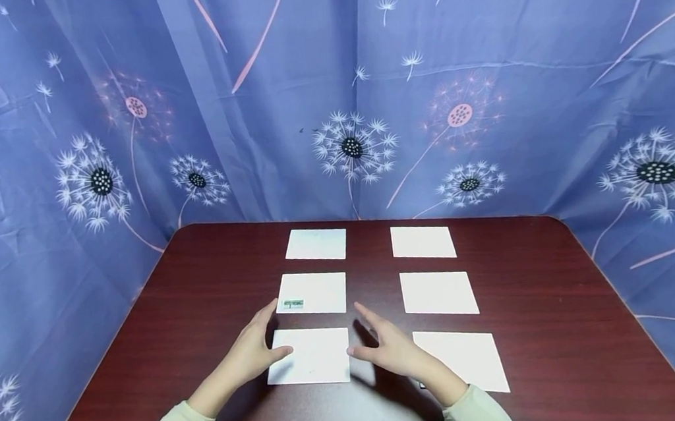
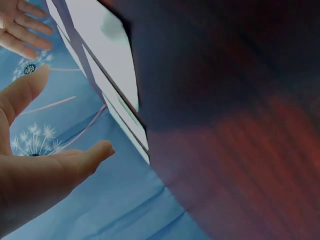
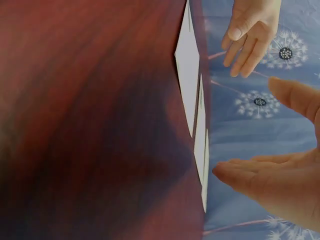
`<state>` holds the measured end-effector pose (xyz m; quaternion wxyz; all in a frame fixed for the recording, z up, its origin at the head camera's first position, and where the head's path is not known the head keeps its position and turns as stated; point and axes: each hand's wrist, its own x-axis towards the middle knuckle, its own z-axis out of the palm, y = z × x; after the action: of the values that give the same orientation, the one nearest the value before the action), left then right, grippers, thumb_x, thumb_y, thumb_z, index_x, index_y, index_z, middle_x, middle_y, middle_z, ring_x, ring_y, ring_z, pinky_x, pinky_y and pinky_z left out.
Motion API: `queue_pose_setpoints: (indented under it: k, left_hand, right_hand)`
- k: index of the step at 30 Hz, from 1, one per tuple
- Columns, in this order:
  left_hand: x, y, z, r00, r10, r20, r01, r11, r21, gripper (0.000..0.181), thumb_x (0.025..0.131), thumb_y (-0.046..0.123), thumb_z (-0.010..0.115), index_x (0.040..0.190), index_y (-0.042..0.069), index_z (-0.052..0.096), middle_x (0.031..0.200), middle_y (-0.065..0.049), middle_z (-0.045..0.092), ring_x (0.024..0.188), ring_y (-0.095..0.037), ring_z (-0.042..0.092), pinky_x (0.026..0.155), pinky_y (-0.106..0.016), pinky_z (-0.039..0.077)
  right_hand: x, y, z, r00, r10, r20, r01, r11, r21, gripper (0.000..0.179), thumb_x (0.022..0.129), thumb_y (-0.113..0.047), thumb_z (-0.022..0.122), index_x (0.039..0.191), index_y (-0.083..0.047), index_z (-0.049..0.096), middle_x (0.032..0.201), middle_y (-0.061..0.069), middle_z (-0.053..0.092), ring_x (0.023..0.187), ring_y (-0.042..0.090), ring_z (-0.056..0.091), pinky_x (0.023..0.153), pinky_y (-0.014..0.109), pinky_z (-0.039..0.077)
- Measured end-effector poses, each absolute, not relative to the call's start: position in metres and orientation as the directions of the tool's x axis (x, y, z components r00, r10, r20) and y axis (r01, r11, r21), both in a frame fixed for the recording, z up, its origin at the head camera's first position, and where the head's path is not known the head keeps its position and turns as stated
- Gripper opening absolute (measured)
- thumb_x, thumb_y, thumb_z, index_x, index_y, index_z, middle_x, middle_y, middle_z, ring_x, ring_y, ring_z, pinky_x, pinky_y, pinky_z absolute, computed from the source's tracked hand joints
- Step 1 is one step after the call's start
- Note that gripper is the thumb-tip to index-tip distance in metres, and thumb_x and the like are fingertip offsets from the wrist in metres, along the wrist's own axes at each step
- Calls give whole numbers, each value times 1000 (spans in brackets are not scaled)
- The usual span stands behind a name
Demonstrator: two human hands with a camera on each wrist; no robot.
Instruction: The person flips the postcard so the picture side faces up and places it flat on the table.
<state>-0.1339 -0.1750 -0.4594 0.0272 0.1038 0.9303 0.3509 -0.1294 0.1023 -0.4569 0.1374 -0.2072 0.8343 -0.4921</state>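
Observation:
My left hand (image 1: 252,351) hovers at the left side of the near left white card (image 1: 314,361), thumb over its edge and fingers reaching forward. On the other side, my right hand (image 1: 391,346) is held between the two columns of cards, its thumb tip at that same card's right edge. Both hands have spread, extended fingers and hold nothing. Just ahead lies the middle left card (image 1: 320,291), which carries a small green printed picture (image 1: 293,304) in its lower left corner. In the left wrist view, thumb and fingers (image 2: 75,165) stand apart above the cards.
A far left card (image 1: 316,244) lies beyond. The right column has a far card (image 1: 422,241), a middle card (image 1: 438,293) and a near card (image 1: 471,362), partly covered by my right forearm. All lie on a dark red table (image 1: 190,301) before a blue dandelion-print curtain (image 1: 285,155).

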Motion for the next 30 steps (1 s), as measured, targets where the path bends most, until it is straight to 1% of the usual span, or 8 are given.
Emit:
queue_pose_setpoints:
  k: [3,5,10,13,17,23,30]
  left_hand:
    - [-131,-176,-463,-982,187,5,142,726,672,88,70,3,83,142,-9,35,136,-33,44,118,-49,51,94,-53,46]
    - [-129,-177,-466,-985,174,-14,120,730,672,86,69,2,83,141,-9,37,135,-33,46,111,-49,56,89,-51,50]
    - [-126,-179,-471,-988,152,-24,101,757,646,85,66,2,85,138,-10,41,133,-30,47,104,-43,59,85,-47,52]
    - [-125,-179,-473,-988,151,-14,109,769,630,85,64,3,86,135,-12,44,128,-28,51,101,-38,58,83,-45,52]
    - [-123,-179,-475,-986,163,-21,115,777,619,84,62,3,86,134,-11,45,126,-26,52,99,-35,56,82,-44,51]
    - [-122,-177,-478,-985,175,-10,134,791,597,85,61,1,85,135,-9,46,128,-25,52,106,-37,50,88,-49,47]
    - [-123,-175,-483,-983,184,-5,151,816,558,84,59,-2,84,134,-8,48,126,-25,53,102,-33,49,85,-46,48]
  right_hand:
    - [-129,99,-458,-867,-497,-36,-190,397,-898,83,86,-22,69,146,12,23,143,36,34,129,50,38,105,56,33]
    - [-128,98,-458,-866,-498,-44,-185,401,-897,82,86,-20,70,145,13,24,141,37,36,127,52,40,104,56,35]
    - [-126,94,-462,-866,-497,-55,-158,375,-914,79,84,-12,72,142,15,27,138,38,39,125,52,41,101,53,40]
    - [-125,92,-465,-866,-498,-53,-142,346,-927,77,83,-7,72,140,18,28,138,38,39,125,52,42,100,52,42]
    - [-124,91,-468,-872,-485,-67,-125,353,-927,76,81,-5,73,138,19,30,137,37,41,121,50,46,97,50,45]
    - [-121,87,-468,-876,-470,-108,-95,388,-917,75,79,-6,75,138,17,34,135,33,45,116,44,51,92,46,49]
    - [-120,82,-468,-877,-457,-147,-50,393,-918,75,79,-4,74,140,14,34,137,31,44,115,41,51,92,45,49]
